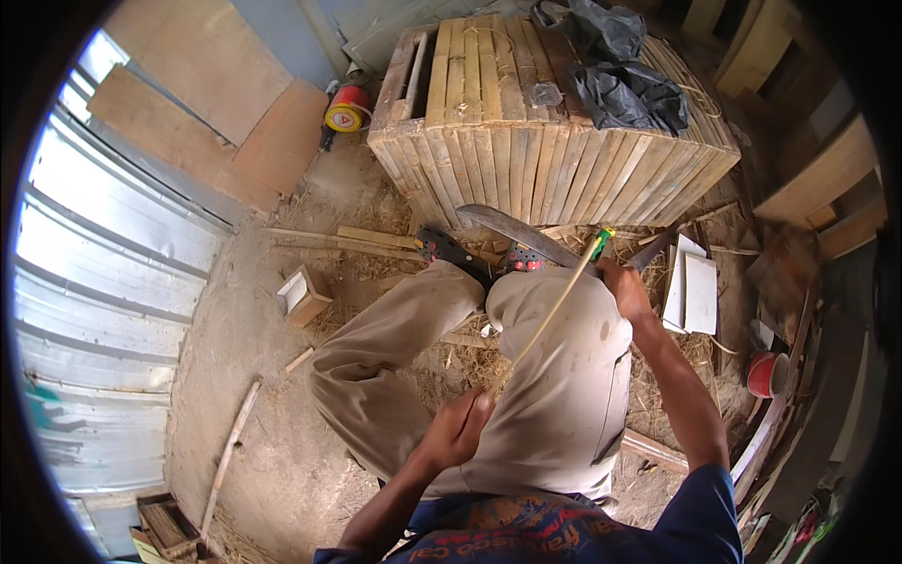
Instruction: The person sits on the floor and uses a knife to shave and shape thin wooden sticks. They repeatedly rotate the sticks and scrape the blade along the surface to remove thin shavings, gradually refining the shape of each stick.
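Note:
My left hand [458,428] is closed round the near end of a thin pale wooden strip [545,324]. The strip slants up to the right across my right thigh. At its far end is a small green and yellow piece [601,242]; I cannot tell whether it is joined to the strip. My right hand [627,289] grips a machete [521,230] beside my right knee, partly hiding its handle. Its broad dark blade points to the left, beyond my knees, and passes behind the strip.
A slatted wooden crate [554,169] stands ahead, with black plastic [629,94] on top. Shavings and sticks litter the ground round my feet. A small wooden box [305,296] lies left, a white board [695,287] and a red tin [766,374] right. Corrugated metal [103,329] walls the left.

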The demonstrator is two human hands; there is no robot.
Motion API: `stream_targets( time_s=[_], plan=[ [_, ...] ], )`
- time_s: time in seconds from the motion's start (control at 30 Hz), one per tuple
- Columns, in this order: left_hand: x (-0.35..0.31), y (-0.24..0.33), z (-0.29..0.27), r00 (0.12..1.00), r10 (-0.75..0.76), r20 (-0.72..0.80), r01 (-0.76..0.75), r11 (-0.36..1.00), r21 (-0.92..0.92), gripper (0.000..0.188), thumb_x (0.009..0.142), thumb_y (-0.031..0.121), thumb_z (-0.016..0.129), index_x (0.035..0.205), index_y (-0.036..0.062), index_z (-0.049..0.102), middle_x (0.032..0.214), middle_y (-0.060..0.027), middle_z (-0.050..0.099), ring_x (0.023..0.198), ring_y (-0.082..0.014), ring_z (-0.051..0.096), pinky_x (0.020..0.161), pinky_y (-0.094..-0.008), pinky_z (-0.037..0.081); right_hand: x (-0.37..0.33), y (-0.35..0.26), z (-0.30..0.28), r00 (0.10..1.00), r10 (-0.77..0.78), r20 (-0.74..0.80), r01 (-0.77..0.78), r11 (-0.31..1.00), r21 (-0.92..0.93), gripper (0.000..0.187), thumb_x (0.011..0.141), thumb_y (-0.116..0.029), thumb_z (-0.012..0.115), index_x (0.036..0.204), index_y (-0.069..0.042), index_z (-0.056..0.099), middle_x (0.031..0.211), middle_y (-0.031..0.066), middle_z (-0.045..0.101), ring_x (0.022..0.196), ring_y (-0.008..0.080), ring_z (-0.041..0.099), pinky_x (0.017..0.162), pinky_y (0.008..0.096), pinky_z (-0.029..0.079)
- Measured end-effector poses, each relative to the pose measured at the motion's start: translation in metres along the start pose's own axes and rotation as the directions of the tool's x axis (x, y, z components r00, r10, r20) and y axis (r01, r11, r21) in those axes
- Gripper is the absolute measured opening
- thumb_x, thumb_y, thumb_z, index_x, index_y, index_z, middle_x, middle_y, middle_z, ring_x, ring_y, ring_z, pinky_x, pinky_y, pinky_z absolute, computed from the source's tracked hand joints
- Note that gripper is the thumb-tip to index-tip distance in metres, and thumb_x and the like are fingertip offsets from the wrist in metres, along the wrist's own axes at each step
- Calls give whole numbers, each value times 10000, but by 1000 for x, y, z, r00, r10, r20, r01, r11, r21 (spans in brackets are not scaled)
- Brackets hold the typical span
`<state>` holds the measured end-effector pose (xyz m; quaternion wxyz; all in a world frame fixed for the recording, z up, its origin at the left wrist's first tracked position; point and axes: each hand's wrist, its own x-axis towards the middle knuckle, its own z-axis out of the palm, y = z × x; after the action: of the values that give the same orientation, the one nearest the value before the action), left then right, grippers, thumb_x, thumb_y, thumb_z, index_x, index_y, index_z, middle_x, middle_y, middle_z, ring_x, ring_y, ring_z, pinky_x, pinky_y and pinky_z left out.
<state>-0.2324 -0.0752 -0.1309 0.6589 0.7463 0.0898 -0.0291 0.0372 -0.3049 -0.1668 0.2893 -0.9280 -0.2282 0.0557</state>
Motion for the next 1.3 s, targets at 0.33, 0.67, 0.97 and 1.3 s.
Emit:
stream_targets(
  time_s=[0.33,0.67,0.97,1.3],
  plan=[
    [100,25,-24,980,-197,4,132,646,-751,292,1038,323,448,989,58,561,622,44,352,478,-60,340,459,-227,284,29,-25,-18,983,77,-168,-41,978,205,447,836,-228,746,1169,14,571,743,185,654,665,350,627,648,418,514],
    [108,23,-21,977,-160,-144,24,746,-666,355,1025,277,498,1260,21,568,787,28,463,509,-57,367,475,-227,305,26,-10,-32,976,31,-217,2,989,147,481,941,-302,646,1280,7,503,668,153,629,582,318,649,569,413,497],
    [114,26,-31,992,-114,-55,43,711,-702,430,1033,243,456,1410,38,483,854,1,497,493,-49,371,409,-196,265,32,-41,-18,950,-85,-301,83,996,-17,271,747,-226,802,876,-43,650,719,202,686,672,370,696,638,441,568],
    [146,34,-24,986,-158,49,146,692,-707,386,1020,243,527,1378,103,562,721,43,421,489,-18,303,376,-167,199,34,-53,1,952,-295,84,295,955,20,353,700,-200,768,975,-20,640,870,248,677,841,432,655,739,466,532]
  ],
)
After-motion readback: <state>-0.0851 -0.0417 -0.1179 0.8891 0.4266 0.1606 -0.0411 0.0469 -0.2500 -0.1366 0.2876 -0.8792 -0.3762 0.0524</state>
